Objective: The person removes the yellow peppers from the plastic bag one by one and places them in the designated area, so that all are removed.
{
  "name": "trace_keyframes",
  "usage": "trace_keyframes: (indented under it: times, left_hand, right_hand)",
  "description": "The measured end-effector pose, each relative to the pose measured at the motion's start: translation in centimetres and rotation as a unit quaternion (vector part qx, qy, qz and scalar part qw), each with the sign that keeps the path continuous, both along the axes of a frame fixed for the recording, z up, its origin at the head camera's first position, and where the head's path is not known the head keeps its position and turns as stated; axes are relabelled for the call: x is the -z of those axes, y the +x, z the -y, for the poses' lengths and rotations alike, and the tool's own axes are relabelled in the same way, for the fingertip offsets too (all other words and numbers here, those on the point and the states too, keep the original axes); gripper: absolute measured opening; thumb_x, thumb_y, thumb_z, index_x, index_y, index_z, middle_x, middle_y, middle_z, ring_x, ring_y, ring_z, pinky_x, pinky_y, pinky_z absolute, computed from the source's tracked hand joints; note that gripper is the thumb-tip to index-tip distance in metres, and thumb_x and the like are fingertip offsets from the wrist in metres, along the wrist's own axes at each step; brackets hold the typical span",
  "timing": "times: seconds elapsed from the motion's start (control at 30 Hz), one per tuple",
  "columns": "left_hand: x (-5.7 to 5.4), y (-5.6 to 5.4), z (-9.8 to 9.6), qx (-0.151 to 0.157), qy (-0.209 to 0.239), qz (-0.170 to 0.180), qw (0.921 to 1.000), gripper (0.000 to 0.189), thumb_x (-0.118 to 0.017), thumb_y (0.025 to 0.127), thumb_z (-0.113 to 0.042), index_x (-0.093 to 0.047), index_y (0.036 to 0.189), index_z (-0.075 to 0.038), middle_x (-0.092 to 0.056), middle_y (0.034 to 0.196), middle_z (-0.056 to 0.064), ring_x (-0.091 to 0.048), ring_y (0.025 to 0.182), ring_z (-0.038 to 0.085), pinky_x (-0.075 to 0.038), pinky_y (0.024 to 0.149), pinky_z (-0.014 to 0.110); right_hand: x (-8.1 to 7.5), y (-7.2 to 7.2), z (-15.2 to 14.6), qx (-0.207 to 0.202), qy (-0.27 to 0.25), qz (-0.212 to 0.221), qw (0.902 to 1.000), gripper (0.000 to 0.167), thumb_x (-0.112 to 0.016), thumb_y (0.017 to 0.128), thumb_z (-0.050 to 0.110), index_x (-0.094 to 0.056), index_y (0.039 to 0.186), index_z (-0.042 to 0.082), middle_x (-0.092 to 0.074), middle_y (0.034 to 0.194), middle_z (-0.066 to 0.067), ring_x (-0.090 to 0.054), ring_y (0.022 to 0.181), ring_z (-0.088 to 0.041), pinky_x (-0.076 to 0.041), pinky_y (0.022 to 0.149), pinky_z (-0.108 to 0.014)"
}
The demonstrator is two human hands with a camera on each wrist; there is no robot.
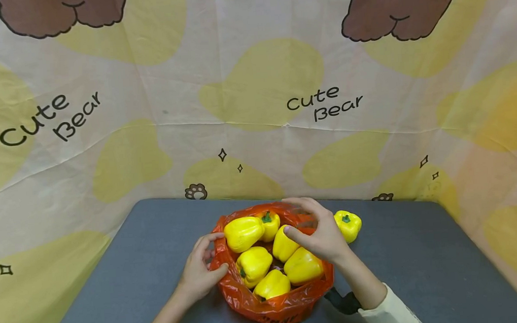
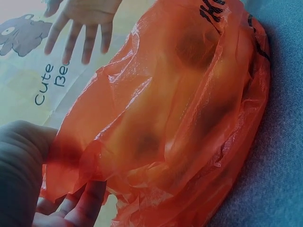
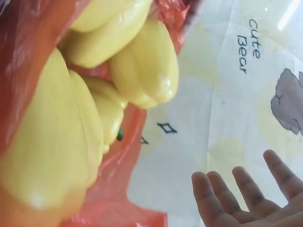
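A red plastic bag stands wide-mouthed on the table, with several yellow bell peppers inside. My left hand pinches the bag's left rim between thumb and fingers; in the left wrist view the thumb is outside and fingertips show behind the film. Over the bag's right side hovers my right hand, fingers spread and holding nothing. The right wrist view shows those spread fingers apart from the peppers. One more yellow bell pepper lies outside the bag, just beyond the right hand.
The grey table extends to both sides of the bag. A printed cloth backdrop with bears and lettering rises along its back and sides. Dark straps show by the right wrist.
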State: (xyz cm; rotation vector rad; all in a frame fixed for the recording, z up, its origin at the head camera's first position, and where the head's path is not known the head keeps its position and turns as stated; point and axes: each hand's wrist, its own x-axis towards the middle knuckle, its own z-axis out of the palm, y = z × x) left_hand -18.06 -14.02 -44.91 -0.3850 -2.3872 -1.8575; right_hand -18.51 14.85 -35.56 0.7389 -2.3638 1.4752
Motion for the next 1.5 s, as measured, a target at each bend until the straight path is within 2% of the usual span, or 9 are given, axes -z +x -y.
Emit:
trace_keyframes:
  times: [0.13,0.37,0.47,0.53,0.7,0.83,1.2,1.5]
  left_hand:
    - [-0.1,0.0,0.0,0.004,-0.001,-0.003,1.0000,0.059,-0.069,0.074,0.007,-0.053,0.127,-0.011,-0.043,0.128,0.015,-0.062,0.084,0.020,-0.058,0.064,0.024]
    - [-0.1,0.0,0.0,0.000,-0.006,0.003,1.0000,0.059,-0.070,0.074,0.008,-0.053,0.127,-0.012,-0.044,0.125,0.014,-0.061,0.082,0.018,-0.058,0.064,0.024]
    - [-0.1,0.0,0.0,-0.004,-0.011,0.005,0.9999,0.060,-0.071,0.073,0.009,-0.053,0.127,-0.012,-0.045,0.124,0.014,-0.061,0.081,0.017,-0.058,0.064,0.023]
    - [-0.2,0.0,0.0,-0.006,-0.013,0.006,0.9999,0.060,-0.071,0.073,0.009,-0.053,0.127,-0.012,-0.045,0.124,0.014,-0.061,0.080,0.016,-0.058,0.065,0.023]
    - [-0.3,0.1,0.0,-0.006,-0.019,0.003,0.9998,0.060,-0.071,0.073,0.008,-0.052,0.127,-0.011,-0.045,0.124,0.015,-0.061,0.080,0.015,-0.058,0.065,0.022]
    - [-0.3,0.1,0.0,-0.005,-0.021,0.001,0.9998,0.060,-0.071,0.074,0.007,-0.052,0.127,-0.011,-0.045,0.124,0.015,-0.060,0.080,0.015,-0.058,0.065,0.022]
    - [-0.3,0.1,-0.1,-0.001,-0.015,-0.010,0.9998,0.061,-0.071,0.072,0.008,-0.052,0.128,-0.009,-0.046,0.121,0.016,-0.062,0.080,0.013,-0.058,0.065,0.023]
    - [-0.2,0.0,-0.1,-0.004,-0.017,-0.002,0.9998,0.061,-0.071,0.072,0.008,-0.052,0.128,-0.011,-0.046,0.121,0.015,-0.062,0.079,0.013,-0.058,0.066,0.022]
  right_hand:
    - [0.5,-0.4,1.2,-0.011,0.000,0.029,0.9995,0.046,-0.072,0.084,0.023,-0.059,0.128,0.028,-0.057,0.129,-0.005,-0.057,0.111,-0.026,-0.055,0.081,-0.048]
    - [1.5,-1.3,3.2,-0.023,-0.004,0.080,0.9965,0.045,-0.073,0.083,0.021,-0.061,0.126,0.029,-0.056,0.129,-0.003,-0.057,0.110,-0.035,-0.057,0.082,-0.044]
    - [2.0,-1.8,3.9,-0.023,0.009,0.084,0.9961,0.046,-0.074,0.083,0.022,-0.061,0.126,0.028,-0.056,0.129,-0.002,-0.056,0.110,-0.031,-0.057,0.077,-0.037]
    - [2.3,-2.2,4.2,-0.022,0.022,0.084,0.9960,0.046,-0.074,0.082,0.024,-0.061,0.127,0.025,-0.057,0.128,-0.003,-0.054,0.109,-0.029,-0.056,0.077,-0.035]
    - [3.0,-2.9,5.1,-0.017,0.047,0.090,0.9946,0.050,-0.076,0.081,0.027,-0.061,0.128,0.018,-0.057,0.128,-0.004,-0.056,0.114,-0.027,-0.052,0.091,-0.047]
    - [3.4,-3.2,5.5,-0.019,0.057,0.104,0.9928,0.050,-0.076,0.080,0.028,-0.061,0.128,0.018,-0.056,0.130,-0.005,-0.056,0.118,-0.028,-0.051,0.096,-0.048]
    - [4.5,-3.7,6.4,-0.019,0.072,0.118,0.9902,0.051,-0.075,0.082,0.030,-0.060,0.129,0.019,-0.055,0.132,-0.005,-0.056,0.115,-0.029,-0.053,0.092,-0.046]
    - [4.9,-4.1,6.7,-0.007,0.079,0.116,0.9901,0.051,-0.075,0.081,0.027,-0.060,0.129,0.019,-0.055,0.132,-0.006,-0.058,0.111,-0.028,-0.054,0.088,-0.045]
